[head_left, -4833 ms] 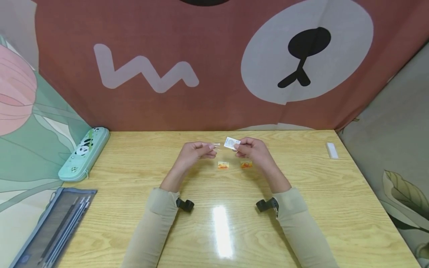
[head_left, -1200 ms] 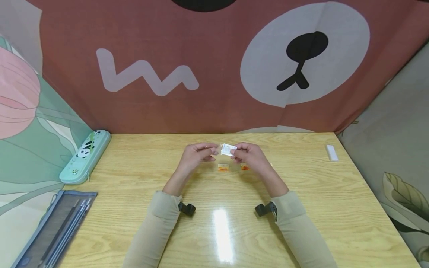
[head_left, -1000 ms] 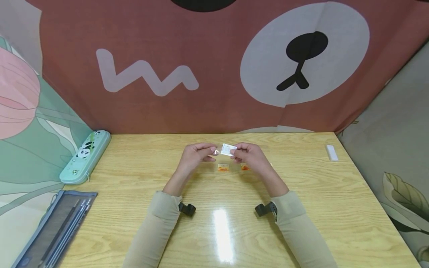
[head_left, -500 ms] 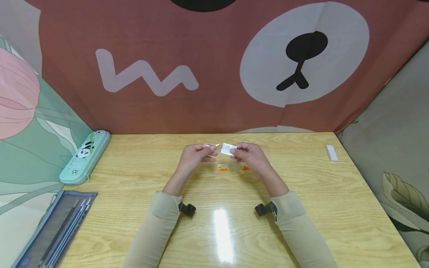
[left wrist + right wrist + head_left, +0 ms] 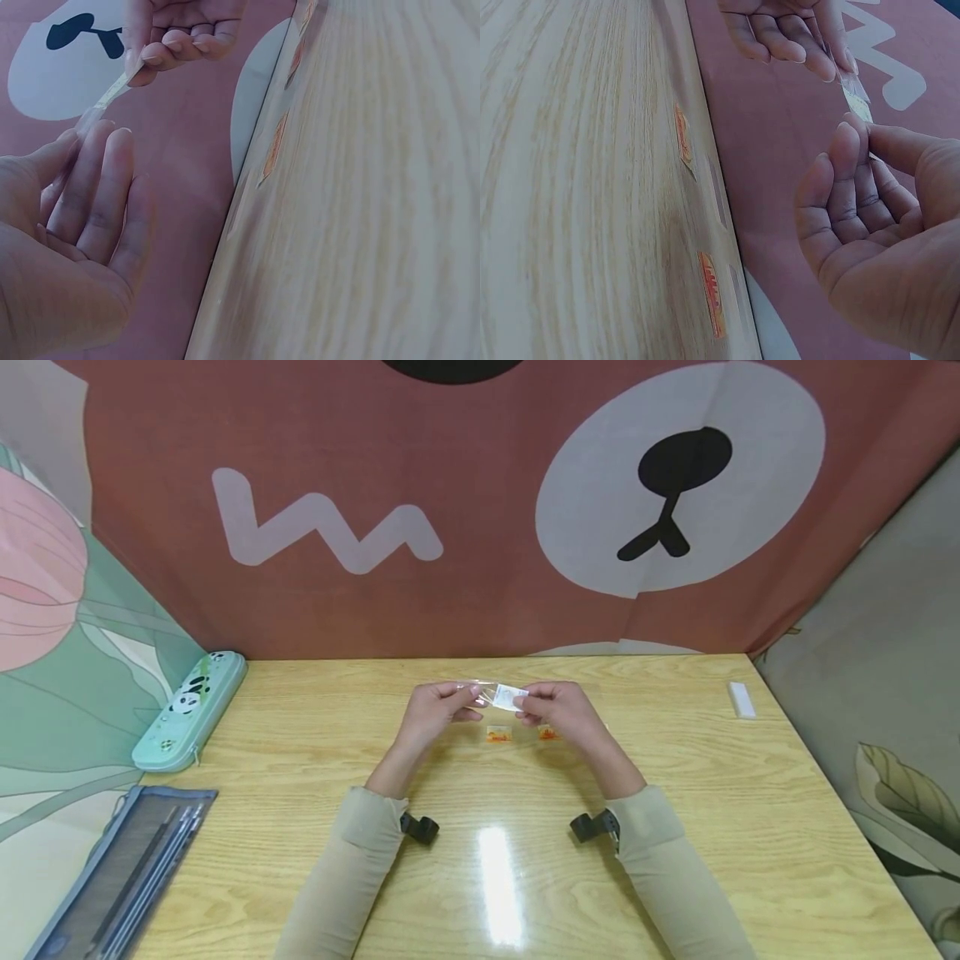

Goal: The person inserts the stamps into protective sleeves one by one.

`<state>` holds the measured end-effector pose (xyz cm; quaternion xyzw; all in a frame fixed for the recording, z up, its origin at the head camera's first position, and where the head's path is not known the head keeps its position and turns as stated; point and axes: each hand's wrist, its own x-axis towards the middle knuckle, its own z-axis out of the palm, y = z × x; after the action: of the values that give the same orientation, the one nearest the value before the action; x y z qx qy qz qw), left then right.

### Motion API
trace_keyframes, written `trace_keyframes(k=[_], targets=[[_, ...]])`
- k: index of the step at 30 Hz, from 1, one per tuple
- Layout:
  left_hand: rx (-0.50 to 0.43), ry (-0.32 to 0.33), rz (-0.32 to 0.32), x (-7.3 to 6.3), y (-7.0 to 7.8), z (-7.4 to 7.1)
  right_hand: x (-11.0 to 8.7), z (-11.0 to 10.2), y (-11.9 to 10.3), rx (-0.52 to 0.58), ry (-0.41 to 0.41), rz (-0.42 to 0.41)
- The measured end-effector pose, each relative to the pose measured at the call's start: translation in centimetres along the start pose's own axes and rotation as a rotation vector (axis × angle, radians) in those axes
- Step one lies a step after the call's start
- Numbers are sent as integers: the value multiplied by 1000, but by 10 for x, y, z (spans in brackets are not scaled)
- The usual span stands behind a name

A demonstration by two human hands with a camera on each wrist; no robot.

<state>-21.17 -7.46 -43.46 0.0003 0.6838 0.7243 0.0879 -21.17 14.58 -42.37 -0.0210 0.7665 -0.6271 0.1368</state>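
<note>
In the head view, a clear wrapper [image 5: 477, 682] is pinched by the left hand [image 5: 437, 703] and a small white card [image 5: 507, 697] by the right hand [image 5: 558, 703], just below the frame's centre; whether the card is inside the wrapper cannot be told. Two orange slips [image 5: 498, 734] are seen on the table [image 5: 450, 877] beneath. In the left wrist view, wrapper and card are held between the fingertips at upper left. In the right wrist view, they are held at upper right.
</note>
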Motion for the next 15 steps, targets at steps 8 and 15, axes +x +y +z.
trace_keyframes(k=[8, 15], targets=[[8, 12, 18, 1, -2, 1, 1, -1, 0, -25, 10, 22], [44, 22, 31, 1, -1, 2, 1, -1, 0, -60, 14, 35]])
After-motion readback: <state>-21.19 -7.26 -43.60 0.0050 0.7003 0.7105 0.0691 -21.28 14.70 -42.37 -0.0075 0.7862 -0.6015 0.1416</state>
